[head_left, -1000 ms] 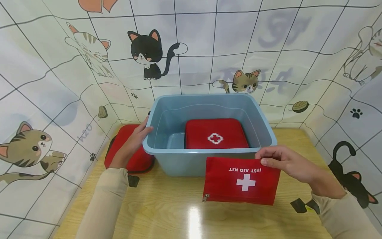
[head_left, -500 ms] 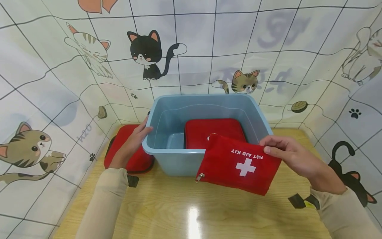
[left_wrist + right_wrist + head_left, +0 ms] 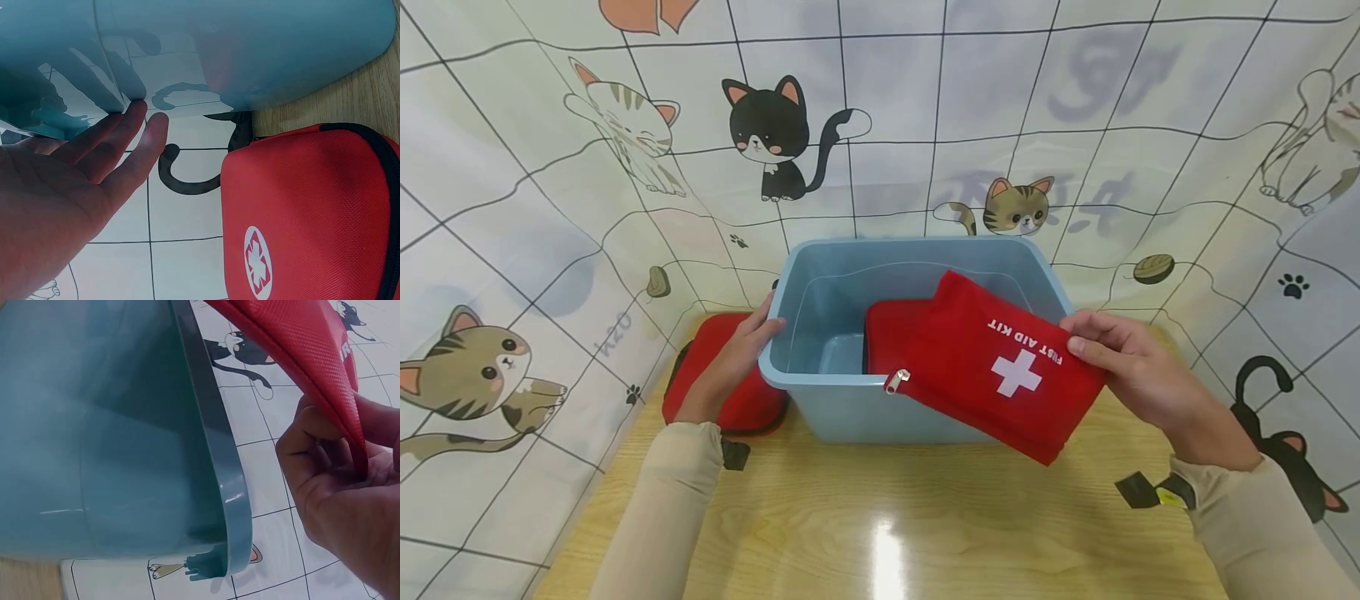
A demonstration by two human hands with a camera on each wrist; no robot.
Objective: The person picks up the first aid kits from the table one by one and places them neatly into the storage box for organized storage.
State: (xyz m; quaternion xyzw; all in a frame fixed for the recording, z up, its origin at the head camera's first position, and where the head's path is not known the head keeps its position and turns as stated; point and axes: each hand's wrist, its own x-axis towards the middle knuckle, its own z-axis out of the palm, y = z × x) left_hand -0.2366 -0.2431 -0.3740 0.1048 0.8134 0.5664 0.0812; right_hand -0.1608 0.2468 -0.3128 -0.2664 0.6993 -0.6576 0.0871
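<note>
My right hand (image 3: 1131,367) pinches the edge of a flat red first aid kit pouch (image 3: 992,367) with a white cross, tilted in the air over the front right rim of a blue plastic bin (image 3: 820,392). The wrist view shows my fingers (image 3: 325,462) curled round the pouch's red edge (image 3: 300,344) beside the bin rim (image 3: 219,462). Inside the bin lies a red case (image 3: 891,329), partly hidden by the pouch. With straight fingers, my left hand (image 3: 733,354) rests against the bin's left wall (image 3: 187,50). A red case (image 3: 312,212) with a white cross emblem lies on the table left of the bin.
The bin stands on a wooden table (image 3: 865,517) enclosed by a white cat-print cloth backdrop (image 3: 925,108). Small black tape marks (image 3: 1138,490) sit on the table near each sleeve. A light glare (image 3: 887,558) lies on the table front.
My right hand has lifted the pouch off the table and carried it up and back over the bin's front rim, tilting it. The left hand has stayed on the bin.
</note>
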